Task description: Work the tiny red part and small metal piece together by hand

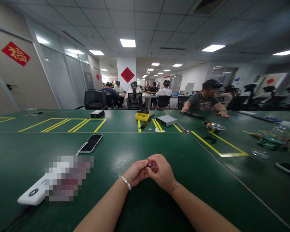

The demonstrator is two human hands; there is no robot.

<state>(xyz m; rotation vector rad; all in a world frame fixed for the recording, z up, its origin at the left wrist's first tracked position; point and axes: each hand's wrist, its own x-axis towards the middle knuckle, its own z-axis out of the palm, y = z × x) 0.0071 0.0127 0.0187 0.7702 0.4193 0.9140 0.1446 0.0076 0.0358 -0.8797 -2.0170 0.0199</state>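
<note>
Green covers the table [106,180], and one yellow box [142,117] on its far half serves as the mark for every place here. Farthest left and much nearer than that box lies one white device [32,195], its right part blurred out. Next comes one of two phones [93,143], flat, nearer than the box and left of it. One black chair [95,100] stands beyond the box to its left, and one black-and-silver case [97,113] sits left of it, well apart. Straight on this side of the box are two bare hands: the left hand [137,174], wearing one bracelet, has its fingertips closed on one small red-and-orange piece [149,162], and the right hand [163,170], also with one bracelet, pinches that same piece. One dark strip [148,120] lies just right of the box, then one grey case [166,120]. Farther right of the box, one person [204,103] in a grey shirt rests two hands on the table, behind one metal bowl [217,127]. Well right of the box lies one clear bottle, blurred [272,141], and the second phone [288,169], nearer than the box.
</note>
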